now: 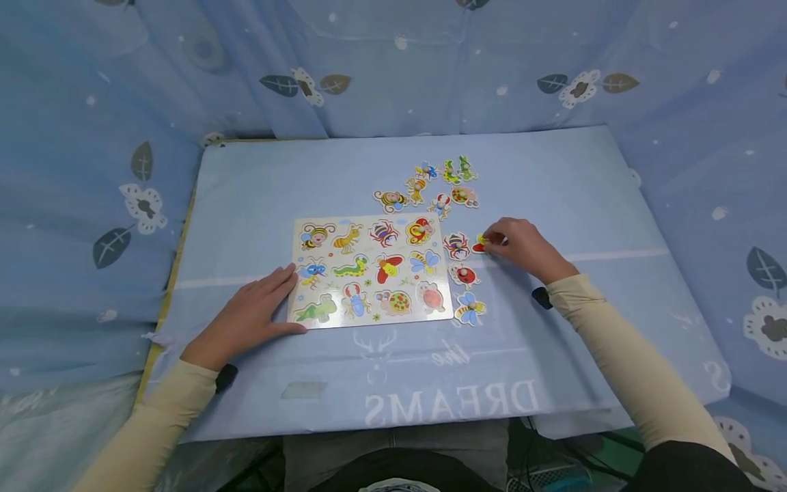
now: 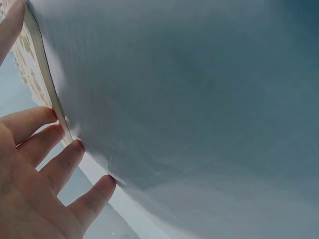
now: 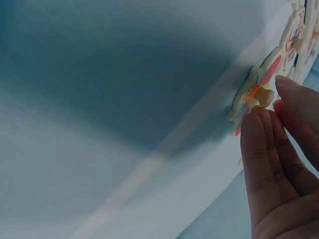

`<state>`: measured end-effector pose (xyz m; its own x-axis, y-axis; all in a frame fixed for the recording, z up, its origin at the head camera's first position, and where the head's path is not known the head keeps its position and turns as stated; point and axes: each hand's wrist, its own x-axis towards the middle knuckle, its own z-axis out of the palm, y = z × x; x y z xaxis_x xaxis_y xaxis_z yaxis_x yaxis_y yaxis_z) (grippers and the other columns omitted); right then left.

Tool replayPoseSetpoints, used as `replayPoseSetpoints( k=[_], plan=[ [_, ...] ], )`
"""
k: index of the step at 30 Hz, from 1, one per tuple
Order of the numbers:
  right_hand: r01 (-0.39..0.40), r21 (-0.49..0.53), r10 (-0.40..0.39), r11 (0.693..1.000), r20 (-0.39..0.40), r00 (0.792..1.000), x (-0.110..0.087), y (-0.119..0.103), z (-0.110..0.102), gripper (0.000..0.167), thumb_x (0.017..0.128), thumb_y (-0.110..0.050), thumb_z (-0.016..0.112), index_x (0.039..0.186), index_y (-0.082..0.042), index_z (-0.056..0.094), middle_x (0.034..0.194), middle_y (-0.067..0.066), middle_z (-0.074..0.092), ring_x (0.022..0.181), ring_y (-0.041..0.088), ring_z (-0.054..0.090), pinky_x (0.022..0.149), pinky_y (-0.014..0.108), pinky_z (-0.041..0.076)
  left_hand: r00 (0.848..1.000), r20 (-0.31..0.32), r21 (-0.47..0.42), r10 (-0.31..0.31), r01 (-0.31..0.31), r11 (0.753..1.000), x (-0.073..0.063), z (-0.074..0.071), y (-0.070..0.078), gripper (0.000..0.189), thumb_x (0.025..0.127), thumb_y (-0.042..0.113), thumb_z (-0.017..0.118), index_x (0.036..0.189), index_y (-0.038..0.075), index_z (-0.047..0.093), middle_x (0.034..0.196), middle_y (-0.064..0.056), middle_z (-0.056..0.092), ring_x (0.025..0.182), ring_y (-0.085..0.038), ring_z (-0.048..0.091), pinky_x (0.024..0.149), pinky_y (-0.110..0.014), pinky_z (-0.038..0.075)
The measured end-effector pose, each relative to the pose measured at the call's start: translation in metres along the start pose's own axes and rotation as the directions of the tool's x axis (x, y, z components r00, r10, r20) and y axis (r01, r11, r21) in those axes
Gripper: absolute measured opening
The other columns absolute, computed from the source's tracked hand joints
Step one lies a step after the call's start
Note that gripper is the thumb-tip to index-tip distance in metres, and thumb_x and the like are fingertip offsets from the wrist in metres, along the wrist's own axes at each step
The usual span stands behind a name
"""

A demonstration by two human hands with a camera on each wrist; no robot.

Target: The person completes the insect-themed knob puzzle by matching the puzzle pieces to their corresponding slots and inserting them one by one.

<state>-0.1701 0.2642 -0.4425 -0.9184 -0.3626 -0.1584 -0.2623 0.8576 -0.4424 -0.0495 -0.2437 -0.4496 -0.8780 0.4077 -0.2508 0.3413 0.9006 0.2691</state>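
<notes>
The left hand [image 1: 255,304], fingers spread and gripping nothing, rests at the left edge of a picture board [image 1: 439,316] on the worktop [image 1: 246,184]. The right hand [image 1: 522,246] pinches the knob of a red moth piece [image 1: 478,247], right of the board, just beside the spider piece [image 1: 457,246]. Nearer the person are 2 pieces, a ladybird [image 1: 464,275] and a blue-winged insect [image 1: 469,309]; 7 others lie beyond.

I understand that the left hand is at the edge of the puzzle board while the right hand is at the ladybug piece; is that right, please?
Not quite: the right hand is at the red and yellow bug piece, not the ladybug piece, as the head view shows. The left hand is indeed at the edge of the puzzle board.
</notes>
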Motion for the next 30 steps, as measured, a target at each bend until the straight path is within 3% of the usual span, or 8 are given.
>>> replayPoseSetpoints(
  k=[14, 30],
  plan=[
    [0.015, 0.01, -0.014, 1.0, -0.023, 1.0, 0.0011, 0.0059, 0.0033, 0.018, 0.092, -0.006, 0.077, 0.11, -0.001, 0.08, 0.105, 0.016, 0.078, 0.097, 0.028, 0.072, 0.086, 0.045, 0.06, 1.0, -0.003, -0.013, 0.005, -0.005, 1.0, 0.0002, -0.0001, -0.001, 0.107, 0.084, 0.059, 0.079, 0.162, 0.002, 0.031, 0.172, -0.015, 0.026, 0.156, -0.042, 0.028, 0.12, -0.064, 0.033],
    [0.072, -0.103, -0.069, 0.992, 0.028, 0.997, 0.0029, -0.0001, -0.0032, 0.016, 0.094, -0.009, 0.076, 0.108, -0.003, 0.08, 0.105, 0.013, 0.078, 0.095, 0.025, 0.071, 0.085, 0.043, 0.059, 1.0, -0.003, -0.01, 0.005, -0.005, 1.0, -0.0009, -0.0007, -0.0004, 0.107, 0.084, 0.058, 0.079, 0.162, 0.002, 0.031, 0.172, -0.015, 0.026, 0.156, -0.041, 0.028, 0.12, -0.063, 0.033]
  ],
)
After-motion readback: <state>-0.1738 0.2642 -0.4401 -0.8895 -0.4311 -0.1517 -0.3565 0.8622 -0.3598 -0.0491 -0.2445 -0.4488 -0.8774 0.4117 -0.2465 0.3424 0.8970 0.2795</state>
